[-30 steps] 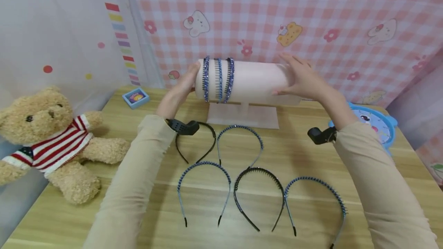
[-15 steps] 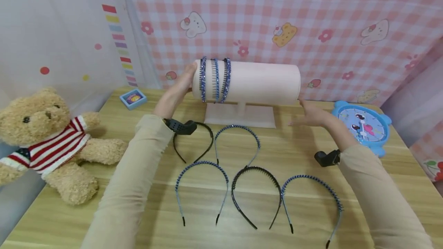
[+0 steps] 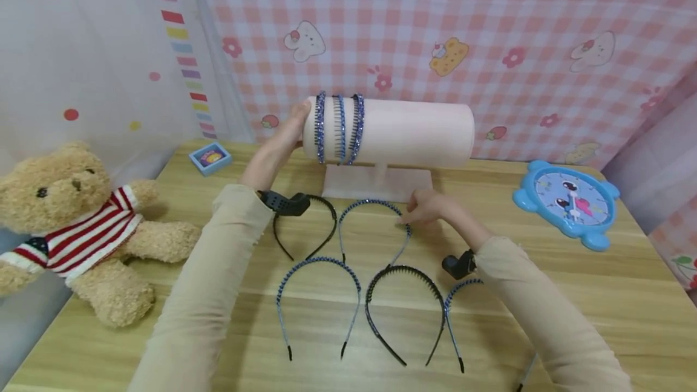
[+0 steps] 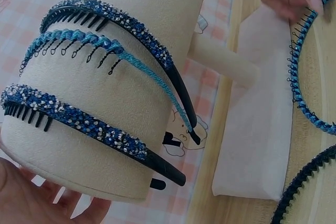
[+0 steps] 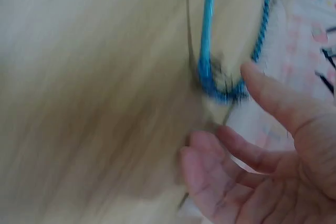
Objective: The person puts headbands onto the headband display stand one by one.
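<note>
My left hand (image 3: 279,143) grips the left end of a pale cylindrical headband stand (image 3: 416,130). In the left wrist view, its fingers (image 4: 68,203) lie against that end. Two glittery blue headbands (image 4: 73,116) and a braided blue headband (image 4: 134,64) sit around the cylinder's left part. My right hand (image 3: 431,205) is at the right side of a blue toothed headband (image 3: 370,202) lying in front of the stand's base. In the blurred right wrist view, thumb and fingers (image 5: 207,174) are spread apart beside this headband; whether they touch it I cannot tell.
More headbands lie on the wooden table: a black one (image 3: 334,216), a blue one (image 3: 318,260), a dark toothed one (image 3: 405,268) and a blue one (image 3: 460,287) partly under my right sleeve. A teddy bear (image 3: 92,222), a small blue box (image 3: 209,158) and a blue clock (image 3: 572,203) stand around.
My right hand has left the cylinder's right end, dropped beside the stand, then moved left to the blue headband before the base. My left hand keeps its place on the stand.
</note>
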A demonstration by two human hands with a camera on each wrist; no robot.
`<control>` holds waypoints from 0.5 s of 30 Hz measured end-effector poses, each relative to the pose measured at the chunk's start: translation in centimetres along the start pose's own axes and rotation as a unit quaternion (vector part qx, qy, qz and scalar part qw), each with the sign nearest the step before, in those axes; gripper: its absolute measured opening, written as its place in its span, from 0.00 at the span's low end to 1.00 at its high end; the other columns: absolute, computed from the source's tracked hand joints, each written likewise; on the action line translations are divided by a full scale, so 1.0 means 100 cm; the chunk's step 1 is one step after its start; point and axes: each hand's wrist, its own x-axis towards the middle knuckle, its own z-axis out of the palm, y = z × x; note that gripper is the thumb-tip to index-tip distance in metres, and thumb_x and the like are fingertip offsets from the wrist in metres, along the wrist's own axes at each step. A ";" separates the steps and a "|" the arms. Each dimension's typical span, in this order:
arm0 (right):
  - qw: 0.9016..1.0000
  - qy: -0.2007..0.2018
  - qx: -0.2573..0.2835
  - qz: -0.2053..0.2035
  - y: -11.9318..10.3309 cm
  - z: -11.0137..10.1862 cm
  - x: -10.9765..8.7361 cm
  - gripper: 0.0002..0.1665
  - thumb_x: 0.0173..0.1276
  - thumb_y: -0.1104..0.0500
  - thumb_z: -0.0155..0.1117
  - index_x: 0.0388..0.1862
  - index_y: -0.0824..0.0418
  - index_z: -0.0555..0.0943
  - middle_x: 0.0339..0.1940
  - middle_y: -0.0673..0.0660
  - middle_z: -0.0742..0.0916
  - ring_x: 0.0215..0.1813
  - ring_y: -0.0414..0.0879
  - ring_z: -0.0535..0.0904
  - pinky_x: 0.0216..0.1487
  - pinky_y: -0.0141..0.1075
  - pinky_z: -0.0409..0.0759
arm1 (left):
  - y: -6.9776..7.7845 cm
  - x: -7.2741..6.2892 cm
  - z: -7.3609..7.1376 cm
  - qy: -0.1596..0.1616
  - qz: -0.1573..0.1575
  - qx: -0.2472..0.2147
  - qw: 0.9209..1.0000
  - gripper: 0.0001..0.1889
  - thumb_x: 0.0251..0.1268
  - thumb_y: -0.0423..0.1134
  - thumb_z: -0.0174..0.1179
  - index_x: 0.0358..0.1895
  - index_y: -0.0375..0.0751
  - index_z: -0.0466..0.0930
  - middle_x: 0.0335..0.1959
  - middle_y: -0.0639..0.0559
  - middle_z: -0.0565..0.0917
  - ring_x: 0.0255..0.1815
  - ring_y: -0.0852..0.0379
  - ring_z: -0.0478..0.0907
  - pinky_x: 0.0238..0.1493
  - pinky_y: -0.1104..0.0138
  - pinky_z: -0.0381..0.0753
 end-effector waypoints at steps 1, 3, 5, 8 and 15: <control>1.000 0.004 0.009 0.005 -0.003 0.003 0.003 0.29 0.59 0.51 0.64 0.47 0.74 0.72 0.47 0.67 0.79 0.40 0.50 0.78 0.40 0.36 0.81 | 0.000 0.000 0.001 0.000 -0.002 0.002 1.000 0.31 0.70 0.59 0.27 0.71 0.49 0.41 0.72 0.48 0.48 0.71 0.51 0.50 0.70 0.56 0.56; 0.999 0.013 0.026 0.011 -0.008 0.008 0.007 0.23 0.59 0.57 0.64 0.45 0.73 0.72 0.44 0.66 0.79 0.34 0.47 0.78 0.34 0.33 0.81 | 0.000 0.000 0.001 -0.003 -0.007 0.008 1.000 0.32 0.70 0.61 0.27 0.71 0.50 0.40 0.73 0.49 0.46 0.72 0.52 0.49 0.70 0.56 0.55; 0.998 0.015 0.048 0.024 -0.011 0.011 0.010 0.20 0.59 0.62 0.62 0.46 0.73 0.71 0.45 0.66 0.78 0.30 0.45 0.77 0.31 0.31 0.82 | 0.000 -0.001 0.002 -0.004 -0.011 0.014 1.000 0.33 0.69 0.62 0.27 0.72 0.52 0.39 0.73 0.51 0.44 0.72 0.53 0.47 0.71 0.57 0.55; 0.998 0.012 0.058 0.027 -0.010 0.009 0.011 0.20 0.58 0.67 0.58 0.49 0.74 0.70 0.49 0.69 0.77 0.27 0.43 0.78 0.29 0.30 0.82 | 0.000 -0.001 0.002 -0.005 -0.013 0.014 1.000 0.33 0.68 0.63 0.27 0.71 0.53 0.40 0.73 0.51 0.45 0.72 0.52 0.48 0.71 0.57 0.55; 0.994 -0.011 0.103 0.021 0.007 -0.014 -0.006 0.22 0.60 0.65 0.54 0.52 0.77 0.71 0.37 0.65 0.81 0.26 0.41 0.80 0.33 0.35 0.84 | 0.001 0.000 0.000 0.000 -0.006 0.006 1.000 0.32 0.70 0.60 0.26 0.71 0.49 0.40 0.73 0.48 0.46 0.72 0.51 0.49 0.70 0.56 0.56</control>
